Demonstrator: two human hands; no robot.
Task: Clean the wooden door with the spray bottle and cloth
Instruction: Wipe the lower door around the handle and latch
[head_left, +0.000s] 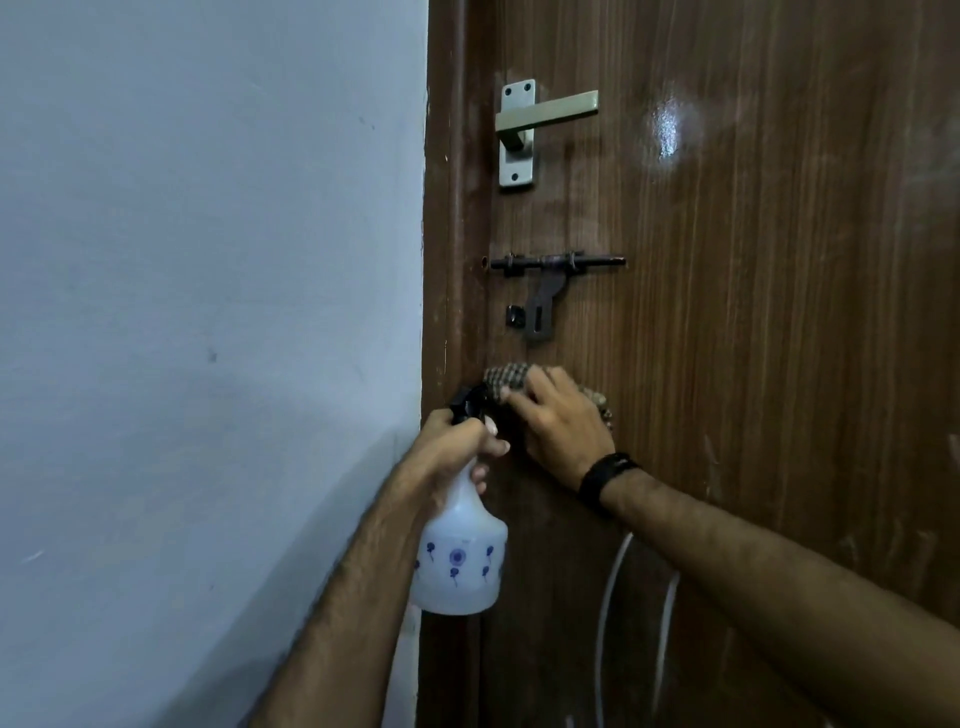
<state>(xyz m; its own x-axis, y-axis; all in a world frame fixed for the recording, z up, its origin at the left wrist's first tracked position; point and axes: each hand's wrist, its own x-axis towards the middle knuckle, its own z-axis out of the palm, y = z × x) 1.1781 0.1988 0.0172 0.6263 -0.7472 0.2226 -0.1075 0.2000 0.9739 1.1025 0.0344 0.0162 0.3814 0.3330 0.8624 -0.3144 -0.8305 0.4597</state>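
The dark brown wooden door (753, 312) fills the right half of the view, with a wet shiny patch near its top. My right hand (558, 421) presses a checked brown cloth (506, 382) flat against the door, just below the latch. My left hand (457, 441) grips the neck of a translucent white spray bottle (460, 556) with blue flower prints and a black trigger head. The bottle hangs upright beside the door's left edge, touching close to my right hand's fingers. A black band sits on my right wrist.
A silver lever handle (540, 117) is mounted high on the door. Below it is a dark sliding bolt latch (550, 275). The door frame (449, 208) meets a pale blue wall (208, 312) on the left. Curved pale inlay lines (613, 597) mark the lower door.
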